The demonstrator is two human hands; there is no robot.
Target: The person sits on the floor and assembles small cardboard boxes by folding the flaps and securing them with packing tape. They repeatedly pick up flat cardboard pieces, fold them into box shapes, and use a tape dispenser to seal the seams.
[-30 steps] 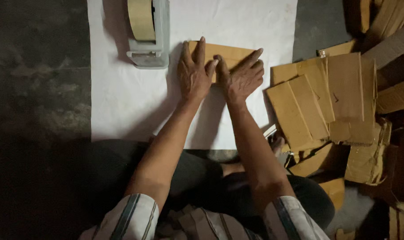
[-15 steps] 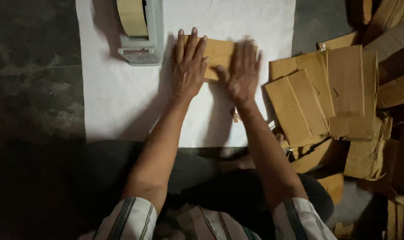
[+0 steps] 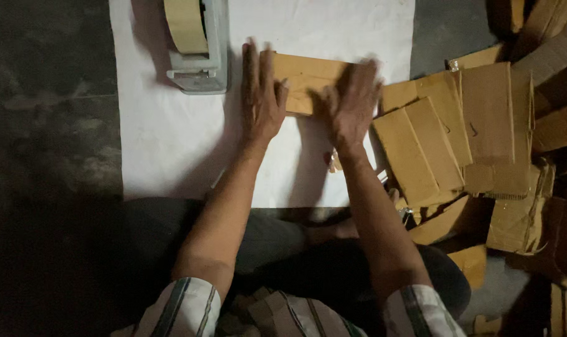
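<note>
Head view, change since the earlier frames: the left hand (image 3: pixel 261 100) has shifted from the middle of the flattened cardboard box (image 3: pixel 308 80) to its left end, and the right hand (image 3: pixel 351 103) has slid toward the right end. The right hand is blurred, which suggests motion. The box has stayed in about the same place on the sheet.

Head view, present layout: the cardboard box lies flat on the white sheet (image 3: pixel 171 143) in its upper middle part. Its long axis runs left to right across the person's front, tilted slightly down toward the right. The left hand lies palm down with fingers extended and together, pointing away from the body; its fingers cover the left edge of the box and its thumb rests on the box face. The right hand lies palm down with fingers spread and extended over the right half of the box. Neither hand is closed around anything; both press flat.

Key relation: the box sits between the two hands and partly under both, so both are equally near.

Surroundings: a grey tape dispenser (image 3: pixel 199 59) with a tan tape roll (image 3: pixel 185 25) stands on the sheet just left of the left hand, apart from the box. A pile of flattened cardboard pieces (image 3: pixel 458 125) lies right of the sheet, close to the right hand.
</note>
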